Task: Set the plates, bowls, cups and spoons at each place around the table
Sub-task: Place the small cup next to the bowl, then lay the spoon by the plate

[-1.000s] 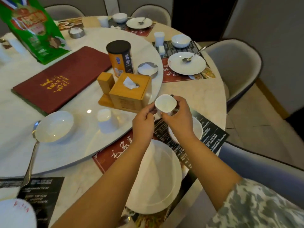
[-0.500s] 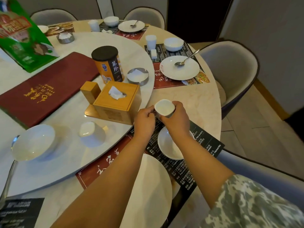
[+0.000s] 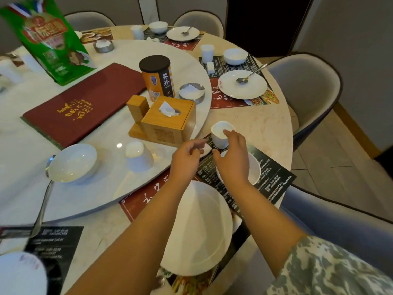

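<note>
A small white cup (image 3: 220, 129) stands upright at the far corner of the dark placemat (image 3: 274, 182) in front of me. My right hand (image 3: 231, 160) is on it, fingers over the rim and thumb at its base. Just to its left, my left hand (image 3: 187, 158) pinches a small white object (image 3: 204, 148). A white bowl (image 3: 256, 170) sits on the mat, partly hidden under my right wrist. Near the table edge lies a large white plate (image 3: 200, 228), crossed by my left forearm. On the turntable (image 3: 102, 194) to the left are another bowl (image 3: 72, 162), an upturned cup (image 3: 138, 155) and a spoon (image 3: 42, 209).
On the turntable are a wooden tissue box (image 3: 168, 122), an orange tin (image 3: 158, 78), a metal ashtray (image 3: 191, 92), a red menu (image 3: 83, 103) and a green bag (image 3: 49, 39). A set place with plate and spoon (image 3: 244, 85) lies far right. Grey chairs (image 3: 306, 86) ring the table.
The cup has gone from held in the air between both hands down onto the mat's far corner. My left hand has come off it and drawn back to the left.
</note>
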`<state>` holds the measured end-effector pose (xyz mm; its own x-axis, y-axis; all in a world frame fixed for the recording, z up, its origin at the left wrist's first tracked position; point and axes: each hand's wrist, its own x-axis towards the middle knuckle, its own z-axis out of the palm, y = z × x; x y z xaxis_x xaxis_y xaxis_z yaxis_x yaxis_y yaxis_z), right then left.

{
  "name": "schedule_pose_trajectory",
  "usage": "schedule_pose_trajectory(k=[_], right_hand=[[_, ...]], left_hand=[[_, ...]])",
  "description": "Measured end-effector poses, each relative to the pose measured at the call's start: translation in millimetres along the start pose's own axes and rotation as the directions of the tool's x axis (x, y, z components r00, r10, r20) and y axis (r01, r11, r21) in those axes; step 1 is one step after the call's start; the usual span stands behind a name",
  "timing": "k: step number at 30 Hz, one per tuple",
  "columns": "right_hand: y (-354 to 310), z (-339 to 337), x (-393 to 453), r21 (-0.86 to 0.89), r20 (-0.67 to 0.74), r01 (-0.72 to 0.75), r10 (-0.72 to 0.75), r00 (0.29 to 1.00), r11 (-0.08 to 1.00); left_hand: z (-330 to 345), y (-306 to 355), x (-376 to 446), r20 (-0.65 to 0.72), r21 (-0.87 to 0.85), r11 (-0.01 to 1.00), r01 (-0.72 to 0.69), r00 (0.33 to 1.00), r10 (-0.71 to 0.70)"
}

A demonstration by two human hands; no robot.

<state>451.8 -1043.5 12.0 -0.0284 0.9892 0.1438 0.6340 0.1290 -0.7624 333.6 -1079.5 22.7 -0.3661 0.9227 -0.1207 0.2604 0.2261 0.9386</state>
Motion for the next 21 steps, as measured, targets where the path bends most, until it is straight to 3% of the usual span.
schedule_pose_trajectory(k=[6,11,17,21], right_hand=[[-34.3,8.6,-93.5,0.143,0.071,0.069,-0.08,0.994,0.987],[-56.8,24.4,-180.2,0.175,0.176,0.143,-0.174,0.969,0.974],[-62.4,50.7,-260.8,0.078,0.302,0.347,-0.354,0.885,0.935],[-59.1,60.4,-289.2,-0.006,0.402,0.504,-0.46,0.792,0.863]], left_hand=[[-65.9,-22.0,-78.0,-0.052,0.037,0.999,-0.037,0.998,0.039],[-123.1,-68.2,-146.7,-0.103,0.246,0.968,-0.037,0.993,0.064],[-180.4,-125.0,-217.8,-0.036,0.525,0.847,-0.088,0.991,0.125],[-198.7,-143.7,-255.2,0.026,0.673,0.727,-0.134,0.987,0.157]])
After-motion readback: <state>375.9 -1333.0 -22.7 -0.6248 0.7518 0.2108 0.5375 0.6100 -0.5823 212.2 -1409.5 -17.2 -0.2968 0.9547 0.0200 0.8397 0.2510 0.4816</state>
